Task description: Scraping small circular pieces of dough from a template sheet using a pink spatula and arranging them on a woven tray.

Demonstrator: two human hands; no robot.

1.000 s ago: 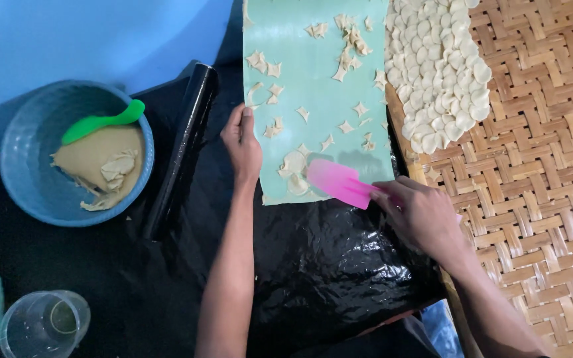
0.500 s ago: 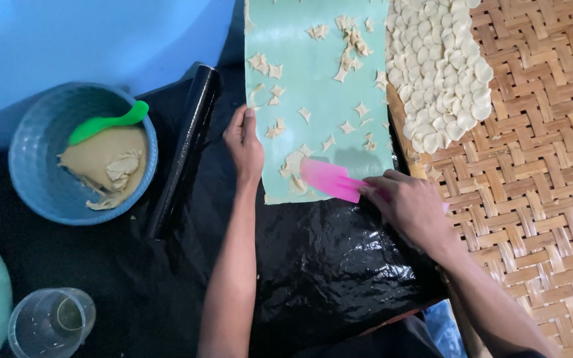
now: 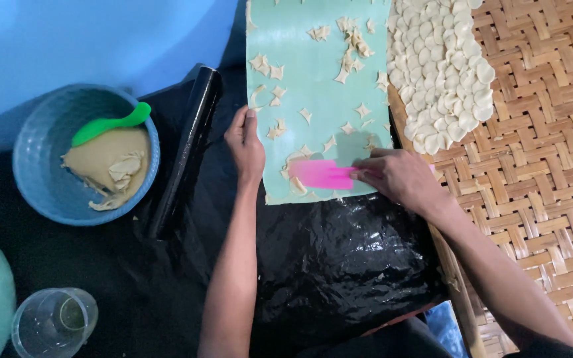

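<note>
Nearest, one clear cup [image 3: 54, 323] is seen on the black plastic sheet [image 3: 339, 258]. Beyond it, the one pink scraper [image 3: 323, 174], held closed in the right hand [image 3: 402, 178], has been swept leftward along the near edge of the green mat [image 3: 319, 73] since a second ago, so scraps are being gathered, while the left hand [image 3: 245, 147] is pressed flat, empty, on the mat's edge. Farther off are one blue bowl [image 3: 41, 192] with dough and one green spatula [image 3: 111, 123], one black roll [image 3: 187, 152], and too many cut dough pieces [image 3: 439, 66] on the woven tray [image 3: 545, 166] to count.

Left hand [image 3: 247, 147] flat; right hand [image 3: 399, 178] closed in grip.
</note>
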